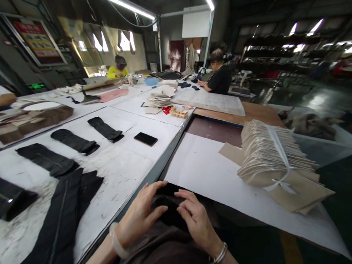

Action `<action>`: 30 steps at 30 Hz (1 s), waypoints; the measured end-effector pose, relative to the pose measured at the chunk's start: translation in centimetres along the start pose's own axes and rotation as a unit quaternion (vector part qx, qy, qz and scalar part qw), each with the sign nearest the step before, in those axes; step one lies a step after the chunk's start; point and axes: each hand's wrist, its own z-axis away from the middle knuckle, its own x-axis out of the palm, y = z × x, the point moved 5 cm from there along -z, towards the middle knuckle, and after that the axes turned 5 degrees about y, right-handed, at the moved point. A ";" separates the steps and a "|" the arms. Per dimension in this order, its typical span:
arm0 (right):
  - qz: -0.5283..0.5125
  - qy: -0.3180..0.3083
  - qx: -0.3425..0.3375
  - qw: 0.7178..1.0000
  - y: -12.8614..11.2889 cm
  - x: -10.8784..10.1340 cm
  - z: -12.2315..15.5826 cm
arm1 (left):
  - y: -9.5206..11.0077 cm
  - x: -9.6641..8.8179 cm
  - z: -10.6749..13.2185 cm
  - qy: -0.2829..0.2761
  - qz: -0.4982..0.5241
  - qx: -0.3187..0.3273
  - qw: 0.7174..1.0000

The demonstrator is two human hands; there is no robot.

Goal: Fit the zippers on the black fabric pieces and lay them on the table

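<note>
My left hand (143,209), with a pale bangle at its wrist, hovers over my lap with the thumb and fingers apart and nothing in it. Opposite it, my right hand (197,218) has loosely curved, parted fingers and is also bare; a silver bangle circles that wrist. Dark fabric shows between and below the hands. Left of them, a long black cloth piece with a seam line (63,216) lies over the table edge. Several folded black cloth pieces (73,141) lie in a row beyond it. A phone (145,138) rests flat on the white table (121,176).
To the right, a bundle of beige card-like pieces (278,155) tied with white ribbon stands on a white sheet (197,165). A translucent bin (341,139) holds cloth behind it. Stacked pieces (158,99) lie farther back. Co-workers sit around the tables, one in black (222,79).
</note>
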 end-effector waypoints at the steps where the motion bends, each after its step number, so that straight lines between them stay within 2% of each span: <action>1: 0.002 0.001 0.003 1.000 0.2 -0.1 -0.1 | -0.5 -0.1 0.2 0.009 0.000 -0.018 1.000; 6: 0.009 -0.005 0.008 1.000 0.7 -0.2 -0.4 | -2.8 0.2 0.9 0.000 0.047 -0.150 0.988; 10: 0.009 -0.021 0.015 1.000 0.8 -0.1 -0.6 | -2.3 0.1 0.6 0.005 0.134 -0.173 0.976; 12: 0.012 -0.025 0.012 1.000 0.8 0.0 -0.8 | -1.9 0.4 0.5 -0.013 0.216 -0.199 0.956; 15: 0.037 -0.011 -0.007 0.999 1.1 0.3 -1.1 | -2.0 1.4 0.7 -0.043 0.330 -0.260 0.906; 17: 0.065 0.016 -0.039 0.997 1.2 0.4 -1.3 | -2.2 1.8 0.8 -0.030 0.375 -0.282 0.883; 19: 0.103 0.060 -0.096 0.988 0.9 0.4 -1.4 | -2.5 2.0 0.7 -0.010 0.394 -0.290 0.872; 21: 0.154 0.108 -0.184 0.965 0.1 0.3 -1.2 | -2.7 2.1 0.7 0.000 0.397 -0.294 0.870; 23: 0.222 0.127 -0.287 0.923 -1.1 0.3 -0.9 | -2.8 2.2 0.7 0.006 0.397 -0.298 0.868; 27: 0.328 0.066 -0.469 0.818 -3.6 0.9 -0.9 | -2.7 2.1 0.6 0.022 0.391 -0.308 0.867; 29: 0.345 0.035 -0.520 0.781 -4.5 1.0 -1.2 | -2.6 2.1 0.6 0.029 0.387 -0.313 0.867; 30: 0.346 0.027 -0.534 0.771 -4.7 0.9 -1.4 | -2.5 2.1 0.6 0.032 0.386 -0.316 0.866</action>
